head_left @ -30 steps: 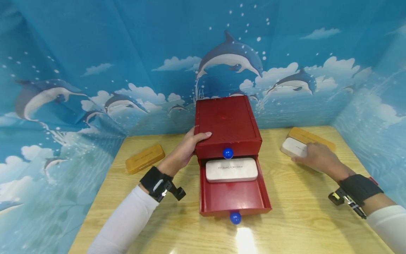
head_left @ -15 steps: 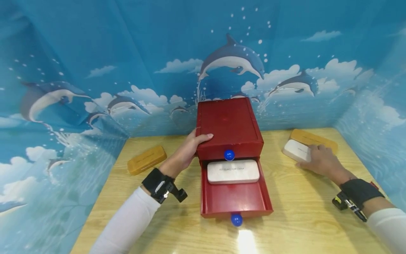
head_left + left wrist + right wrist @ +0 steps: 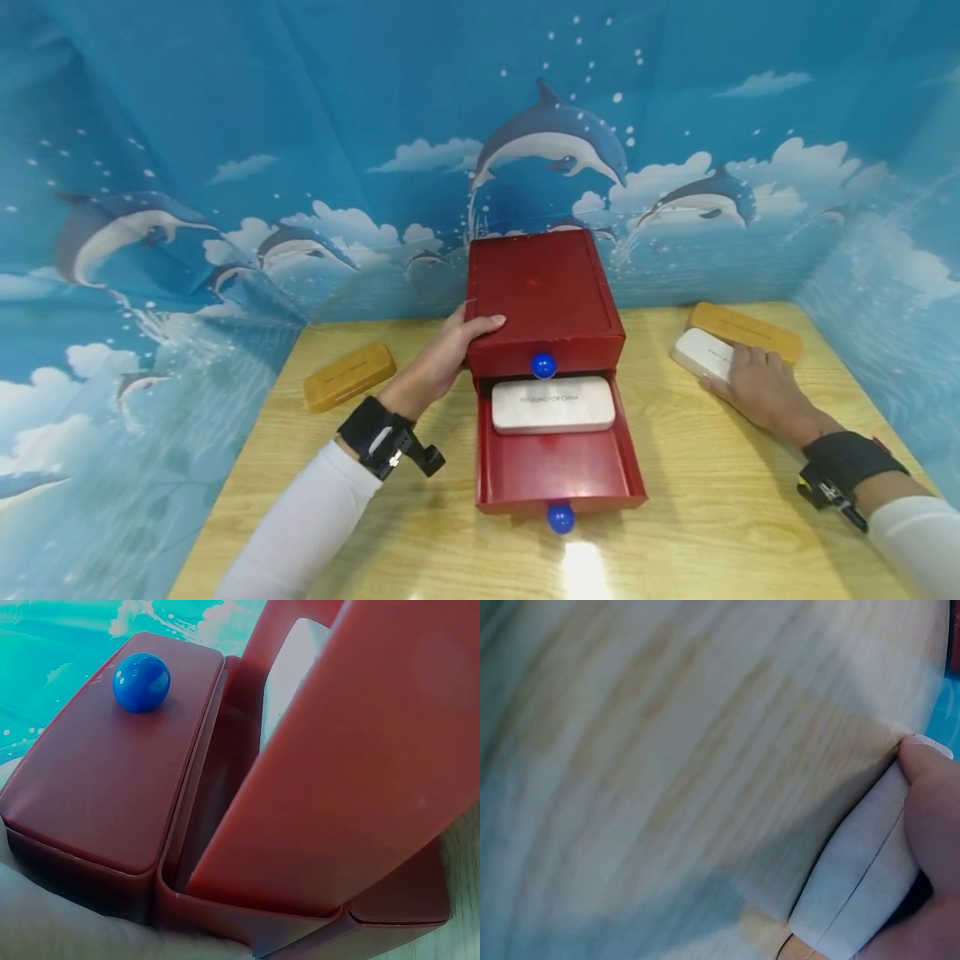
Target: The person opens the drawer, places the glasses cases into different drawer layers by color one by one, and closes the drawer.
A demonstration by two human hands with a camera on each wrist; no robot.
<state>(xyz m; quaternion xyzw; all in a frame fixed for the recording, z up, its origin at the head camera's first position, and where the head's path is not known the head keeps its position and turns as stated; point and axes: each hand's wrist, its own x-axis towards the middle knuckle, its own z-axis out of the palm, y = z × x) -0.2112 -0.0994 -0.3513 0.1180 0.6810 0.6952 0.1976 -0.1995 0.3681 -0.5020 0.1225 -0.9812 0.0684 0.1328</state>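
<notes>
A red box with drawers (image 3: 536,283) stands at the middle of the table, its lower drawer (image 3: 558,471) pulled out towards me. Inside that drawer, at the back, lies a white glasses case (image 3: 553,406) with dark lettering. My left hand (image 3: 447,348) grips the box's left side, thumb over the top edge and the other fingers mostly hidden. At the right, my right hand (image 3: 768,387) holds a second white glasses case (image 3: 859,866) across its width. The case lies on the table in front of an orange glasses case (image 3: 750,327).
Another orange glasses case (image 3: 349,377) lies left of the box. Blue knobs (image 3: 543,365) mark the drawer fronts. A blue dolphin-print sheet (image 3: 420,100) hangs behind and at both sides of the wooden table (image 3: 705,517).
The head view has shifted slightly. My right wrist sits a little lower, while that hand stays on the white case. The left hand keeps its place on the box.
</notes>
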